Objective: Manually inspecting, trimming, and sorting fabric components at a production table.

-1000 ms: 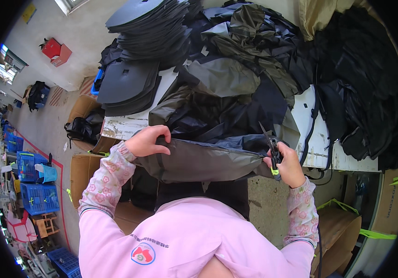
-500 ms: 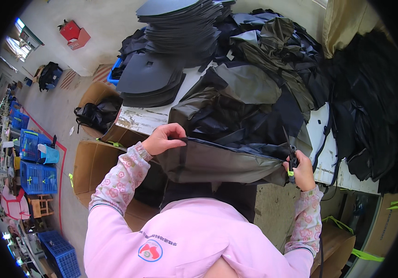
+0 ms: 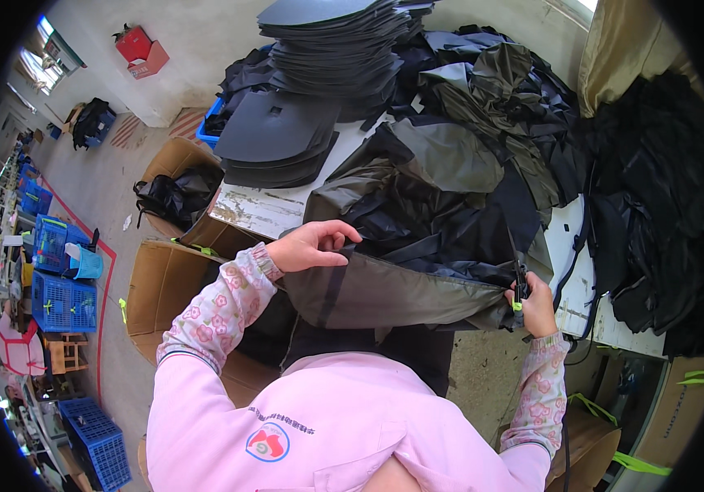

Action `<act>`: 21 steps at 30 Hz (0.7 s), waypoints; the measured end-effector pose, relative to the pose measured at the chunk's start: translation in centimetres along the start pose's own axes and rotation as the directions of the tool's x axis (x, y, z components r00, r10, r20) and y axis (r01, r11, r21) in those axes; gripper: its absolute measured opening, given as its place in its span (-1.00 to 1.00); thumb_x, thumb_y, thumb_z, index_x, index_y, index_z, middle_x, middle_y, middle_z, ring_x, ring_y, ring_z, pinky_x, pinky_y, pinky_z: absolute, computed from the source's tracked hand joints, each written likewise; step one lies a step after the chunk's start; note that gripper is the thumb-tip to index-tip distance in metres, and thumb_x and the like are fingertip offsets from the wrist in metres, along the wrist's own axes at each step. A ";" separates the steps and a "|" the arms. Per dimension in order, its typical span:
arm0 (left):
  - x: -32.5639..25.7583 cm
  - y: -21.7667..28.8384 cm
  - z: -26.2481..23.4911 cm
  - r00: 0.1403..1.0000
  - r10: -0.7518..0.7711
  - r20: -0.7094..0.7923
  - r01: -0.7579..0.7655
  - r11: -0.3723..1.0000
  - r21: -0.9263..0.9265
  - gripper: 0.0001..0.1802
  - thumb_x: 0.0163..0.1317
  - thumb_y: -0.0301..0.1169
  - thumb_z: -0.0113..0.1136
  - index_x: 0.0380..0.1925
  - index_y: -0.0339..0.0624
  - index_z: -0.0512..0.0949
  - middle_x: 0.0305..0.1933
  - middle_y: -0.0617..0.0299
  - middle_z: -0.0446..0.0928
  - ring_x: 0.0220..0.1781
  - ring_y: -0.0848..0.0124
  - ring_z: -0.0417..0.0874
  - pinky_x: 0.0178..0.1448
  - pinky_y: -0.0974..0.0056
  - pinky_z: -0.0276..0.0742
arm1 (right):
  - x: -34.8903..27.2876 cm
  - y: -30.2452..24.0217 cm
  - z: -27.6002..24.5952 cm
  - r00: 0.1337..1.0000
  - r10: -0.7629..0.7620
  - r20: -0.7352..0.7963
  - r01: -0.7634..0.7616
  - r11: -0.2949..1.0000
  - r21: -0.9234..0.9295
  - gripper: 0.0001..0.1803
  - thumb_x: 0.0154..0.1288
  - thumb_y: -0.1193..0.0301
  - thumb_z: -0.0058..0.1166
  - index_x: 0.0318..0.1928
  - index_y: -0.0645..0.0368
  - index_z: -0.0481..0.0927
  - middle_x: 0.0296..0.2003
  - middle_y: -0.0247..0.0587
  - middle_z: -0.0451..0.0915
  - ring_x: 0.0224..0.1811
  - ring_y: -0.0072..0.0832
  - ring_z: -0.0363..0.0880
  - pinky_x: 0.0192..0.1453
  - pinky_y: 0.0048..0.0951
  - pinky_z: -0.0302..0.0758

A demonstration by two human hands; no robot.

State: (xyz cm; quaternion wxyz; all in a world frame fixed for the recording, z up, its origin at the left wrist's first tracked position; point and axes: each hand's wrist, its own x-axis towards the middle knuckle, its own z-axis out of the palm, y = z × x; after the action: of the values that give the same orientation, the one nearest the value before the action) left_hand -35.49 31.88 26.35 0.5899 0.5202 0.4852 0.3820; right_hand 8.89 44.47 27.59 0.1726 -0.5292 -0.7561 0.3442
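A grey-green fabric piece (image 3: 401, 293) with a dark lining hangs over the table's near edge, joined to a rumpled dark heap. At its upper left edge is my left hand (image 3: 313, 247), thumb and forefinger apart, the other fingers curled. The fabric edge lies right beside those fingertips. My right hand (image 3: 539, 305) is closed round black-handled scissors (image 3: 520, 283) with a yellow-green tie, their blade pointing away from me. The fabric's right end meets that hand's fingers; whether they also pinch it is hidden.
Dark flat panels (image 3: 278, 135) are stacked on the worn white table (image 3: 262, 205). Crumpled fabric (image 3: 499, 90) lies behind, black fabric pieces (image 3: 647, 197) at right. Cardboard boxes (image 3: 155, 287) stand at left, another (image 3: 585, 447) at lower right. A dark strap (image 3: 573, 266) hangs over the table edge.
My left hand's thumb and forefinger have parted from their pinch on the fabric edge, and the hand has shifted slightly right. The right hand still holds the scissors.
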 end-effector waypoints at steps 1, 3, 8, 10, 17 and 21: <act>0.0 -0.1 -0.1 1.000 -0.010 0.021 0.009 0.997 0.080 -0.71 0.12 -0.52 0.37 -0.14 -0.11 0.58 -0.31 0.49 0.38 -0.36 0.70 0.33 -0.23 0.55 0.32 | 0.0 0.1 0.0 1.000 0.005 0.003 -0.005 1.000 0.015 -0.74 0.00 0.54 0.32 -0.36 0.32 0.47 -0.55 -0.12 0.50 -0.49 -0.46 0.38 -0.34 -0.37 0.39; 0.1 -0.4 -0.1 0.999 -0.023 0.043 0.016 0.987 0.160 -0.73 0.10 -0.52 0.38 -0.17 -0.11 0.59 -0.30 0.48 0.38 -0.36 0.69 0.33 -0.23 0.54 0.32 | 0.2 0.7 0.1 1.000 0.002 0.002 -0.002 1.000 -0.001 -0.74 0.00 0.53 0.32 -0.35 0.33 0.48 -0.55 -0.11 0.51 -0.48 -0.46 0.39 -0.33 -0.37 0.39; 0.6 -1.0 0.4 0.979 0.195 -0.055 -0.188 0.976 0.114 -0.80 0.11 -0.48 0.40 -0.30 -0.15 0.55 -0.34 0.46 0.39 -0.34 0.67 0.37 -0.25 0.52 0.33 | 0.7 1.9 0.3 1.000 -0.002 0.000 0.002 1.000 -0.005 -0.73 0.00 0.50 0.32 -0.33 0.33 0.49 -0.54 -0.09 0.51 -0.48 -0.44 0.40 -0.32 -0.36 0.40; 0.8 -0.7 0.5 0.993 0.118 -0.018 -0.116 0.988 0.098 -0.79 0.12 -0.46 0.40 -0.31 -0.16 0.54 -0.35 0.46 0.41 -0.34 0.66 0.38 -0.24 0.51 0.34 | 0.9 2.1 0.3 1.000 0.002 0.008 -0.002 1.000 0.012 -0.73 0.01 0.50 0.32 -0.32 0.34 0.51 -0.52 -0.06 0.53 -0.48 -0.40 0.41 -0.30 -0.35 0.41; 1.4 -1.9 0.3 0.989 -0.097 0.115 0.087 0.992 0.093 -0.76 0.14 -0.41 0.40 -0.27 -0.18 0.53 -0.38 0.46 0.43 -0.33 0.64 0.38 -0.21 0.45 0.37 | 2.1 4.3 1.0 1.000 0.009 0.015 -0.008 0.998 -0.058 -0.73 0.00 0.47 0.35 -0.34 0.30 0.52 -0.51 -0.24 0.55 -0.43 -0.55 0.47 -0.30 -0.42 0.43; 1.4 -2.5 0.8 0.988 0.130 0.078 -0.142 0.974 0.176 -0.76 0.13 -0.43 0.40 -0.25 -0.18 0.54 -0.38 0.45 0.44 -0.31 0.64 0.39 -0.20 0.44 0.38 | 2.4 4.8 1.3 1.000 -0.012 0.014 0.013 0.999 -0.051 -0.74 0.00 0.48 0.35 -0.34 0.30 0.52 -0.50 -0.22 0.56 -0.43 -0.54 0.45 -0.28 -0.41 0.42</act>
State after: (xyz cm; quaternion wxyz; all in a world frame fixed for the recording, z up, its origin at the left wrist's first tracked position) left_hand -34.47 32.59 23.61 0.5285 0.6160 0.4613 0.3585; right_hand 10.46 47.22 23.05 0.1562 -0.5262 -0.7692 0.3273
